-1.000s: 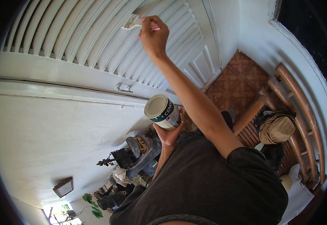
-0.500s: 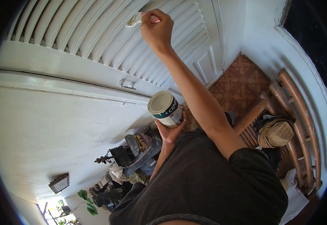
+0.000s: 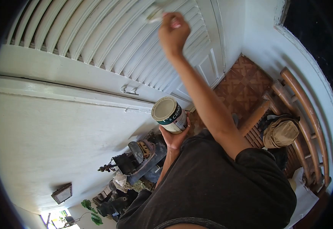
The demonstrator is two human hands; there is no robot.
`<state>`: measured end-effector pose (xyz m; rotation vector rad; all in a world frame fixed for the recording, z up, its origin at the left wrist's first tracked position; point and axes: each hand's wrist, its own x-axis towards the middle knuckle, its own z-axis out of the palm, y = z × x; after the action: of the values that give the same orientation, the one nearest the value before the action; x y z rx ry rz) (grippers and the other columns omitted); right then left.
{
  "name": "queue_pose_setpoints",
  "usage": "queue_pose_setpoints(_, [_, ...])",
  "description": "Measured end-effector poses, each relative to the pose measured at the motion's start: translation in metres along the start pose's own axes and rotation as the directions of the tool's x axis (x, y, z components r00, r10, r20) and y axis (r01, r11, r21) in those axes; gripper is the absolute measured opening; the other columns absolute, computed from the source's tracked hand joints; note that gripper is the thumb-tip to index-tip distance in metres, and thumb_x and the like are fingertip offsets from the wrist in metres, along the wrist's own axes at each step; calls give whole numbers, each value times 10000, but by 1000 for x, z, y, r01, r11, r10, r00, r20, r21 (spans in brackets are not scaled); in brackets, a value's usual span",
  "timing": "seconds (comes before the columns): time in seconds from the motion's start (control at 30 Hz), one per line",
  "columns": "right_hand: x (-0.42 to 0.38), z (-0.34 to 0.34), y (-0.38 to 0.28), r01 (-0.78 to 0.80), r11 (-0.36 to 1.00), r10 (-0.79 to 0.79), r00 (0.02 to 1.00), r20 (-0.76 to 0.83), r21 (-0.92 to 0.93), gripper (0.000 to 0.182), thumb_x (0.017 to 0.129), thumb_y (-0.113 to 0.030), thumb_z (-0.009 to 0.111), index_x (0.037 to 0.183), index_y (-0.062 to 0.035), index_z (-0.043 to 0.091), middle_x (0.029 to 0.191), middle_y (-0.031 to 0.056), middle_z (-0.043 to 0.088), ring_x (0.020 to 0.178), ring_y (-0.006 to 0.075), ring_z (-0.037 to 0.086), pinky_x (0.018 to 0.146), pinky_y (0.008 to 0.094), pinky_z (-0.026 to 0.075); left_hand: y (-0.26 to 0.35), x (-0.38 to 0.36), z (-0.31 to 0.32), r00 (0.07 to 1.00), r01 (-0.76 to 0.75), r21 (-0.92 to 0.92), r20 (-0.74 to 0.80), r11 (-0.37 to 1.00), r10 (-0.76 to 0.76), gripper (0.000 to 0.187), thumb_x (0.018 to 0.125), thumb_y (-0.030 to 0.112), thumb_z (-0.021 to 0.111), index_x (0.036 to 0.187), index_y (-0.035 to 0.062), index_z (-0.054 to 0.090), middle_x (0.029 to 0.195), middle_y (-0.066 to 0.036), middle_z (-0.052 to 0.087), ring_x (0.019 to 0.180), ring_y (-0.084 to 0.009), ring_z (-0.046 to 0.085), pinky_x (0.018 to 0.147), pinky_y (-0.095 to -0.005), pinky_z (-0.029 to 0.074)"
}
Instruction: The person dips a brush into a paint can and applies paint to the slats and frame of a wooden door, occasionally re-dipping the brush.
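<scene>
Overhead, right hand (image 3: pixel 173 32) fisted round paintbrush (image 3: pixel 154 13) against louvred door (image 3: pixel 109 42), left hand (image 3: pixel 174 135) cupping paint can (image 3: pixel 169 115) chest-high.

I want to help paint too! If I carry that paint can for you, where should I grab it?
Best take the paint can round its side wall, coming from below, the way the left hand cups it now. Its top is open and tipped slightly, so a grip near the rim could dip fingers in or slosh paint. The right hand is busy with the brush on the louvered door.
</scene>
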<state>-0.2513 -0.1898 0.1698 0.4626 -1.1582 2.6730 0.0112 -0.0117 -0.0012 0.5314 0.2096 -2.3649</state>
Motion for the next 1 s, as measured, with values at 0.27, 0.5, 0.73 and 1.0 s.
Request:
queue_pose_setpoints(0.27, [-90,16,-70,-301,953,274,898,343,28,128,969,-58,648,866,1,697,692,13,654,643,53,576,584,246,467,19,12,-40,993,-77,76,91,994,70,651,981,569,483,1494,169,505,1505,-128,513,1419,-360,433,1164,-595,354])
queue_pose_setpoints(0.5, [67,-17,34,178,962,-193,980,-54,-206,200,975,-155,645,834,-14,668,687,69,659,591,150,564,569,334,461,-2,4,6,999,25,-154,-34,988,-30,783,895,578,594,1490,79,494,1502,-205,483,1442,-398,381,1159,-548,380])
queue_pose_setpoints(0.73, [92,-19,35,-50,991,39,995,-89,-123,216,1000,-129,597,884,15,708,727,68,688,574,125,625,550,286,484,-1,2,2,1000,-15,-108,21,994,17,835,873,591,623,1499,58,478,1510,-214,474,1453,-400,368,1154,-539,384])
queue_pose_setpoints(1.0, [-80,-12,-52,-555,816,441,779,444,163,174,1045,-133,611,950,-18,700,654,-41,550,583,19,491,509,216,386,2,21,-21,998,0,-61,60,998,3,791,952,699,461,1534,164,460,1546,-132,485,1435,-402,400,1177,-641,310])
